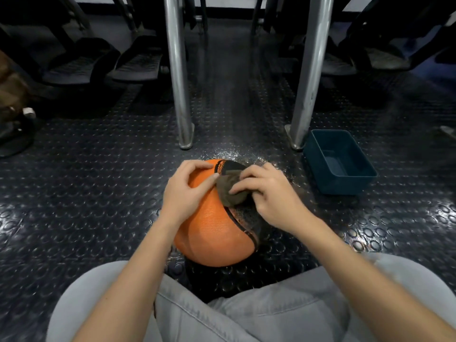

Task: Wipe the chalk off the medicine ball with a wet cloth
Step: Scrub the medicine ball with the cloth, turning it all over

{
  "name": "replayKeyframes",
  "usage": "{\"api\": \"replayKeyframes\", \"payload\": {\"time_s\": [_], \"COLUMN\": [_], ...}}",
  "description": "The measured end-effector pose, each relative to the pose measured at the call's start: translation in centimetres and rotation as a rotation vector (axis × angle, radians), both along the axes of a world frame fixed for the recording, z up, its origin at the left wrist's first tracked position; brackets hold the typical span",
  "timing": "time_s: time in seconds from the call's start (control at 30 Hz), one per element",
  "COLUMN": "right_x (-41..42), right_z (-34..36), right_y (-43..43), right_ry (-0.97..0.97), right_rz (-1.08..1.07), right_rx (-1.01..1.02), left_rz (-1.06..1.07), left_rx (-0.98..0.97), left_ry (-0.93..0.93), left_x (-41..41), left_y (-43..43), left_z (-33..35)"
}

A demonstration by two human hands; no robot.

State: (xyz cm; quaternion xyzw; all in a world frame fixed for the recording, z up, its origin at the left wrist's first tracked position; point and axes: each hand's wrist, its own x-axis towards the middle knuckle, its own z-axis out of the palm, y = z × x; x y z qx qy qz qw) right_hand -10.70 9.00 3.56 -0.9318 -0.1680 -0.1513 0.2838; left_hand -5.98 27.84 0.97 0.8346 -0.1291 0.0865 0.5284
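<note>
An orange medicine ball (212, 233) with a black panel rests on the studded rubber floor just in front of my knees. My left hand (186, 191) lies on its upper left side, fingers spread and curved over the surface, steadying it. My right hand (269, 193) presses a bunched dark brown cloth (228, 188) against the ball's top, on the seam between the orange and black parts. The fingers cover most of the cloth's right half.
A blue plastic tub (341, 160) stands on the floor to the right of the ball, holding a little water. Two metal legs (179, 77) (309, 77) rise behind the ball. The floor past the ball glistens with wet specks. Exercise machine pedals sit at back left.
</note>
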Motion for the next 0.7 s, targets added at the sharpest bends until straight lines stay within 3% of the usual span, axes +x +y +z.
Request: {"api": "replayKeyframes", "payload": {"time_s": [0.07,0.17,0.23,0.37,0.43,0.6,0.7], "right_x": [1.2,4.0,3.9,-0.4,-0.4,3.8,2.0], "right_z": [-0.6,-1.8,-1.7,-0.9,-0.8,-1.2,-0.1], "right_y": [-0.6,-3.4,-3.2,0.3,-0.2,-3.2,-2.3], "right_ry": [-0.022,0.153,0.169,-0.049,-0.051,0.219,0.18], "right_rz": [-0.035,-0.211,-0.259,-0.046,0.044,-0.236,-0.186], "right_rx": [-0.027,0.131,0.203,0.098,0.083,0.243,0.179], "left_rz": [-0.04,-0.085,-0.091,-0.124,-0.17,-0.208,-0.173], "left_rx": [0.0,0.016,0.039,-0.019,-0.052,-0.004,0.02], "left_ry": [0.004,-0.003,-0.014,-0.038,-0.03,-0.055,-0.1], "left_x": [0.2,0.2,0.2,0.2,0.0,-0.4,-0.6], "left_y": [0.4,0.0,-0.4,0.3,0.9,-0.4,-1.2], "left_z": [-0.1,-0.1,0.0,-0.3,-0.5,-0.1,-0.2]}}
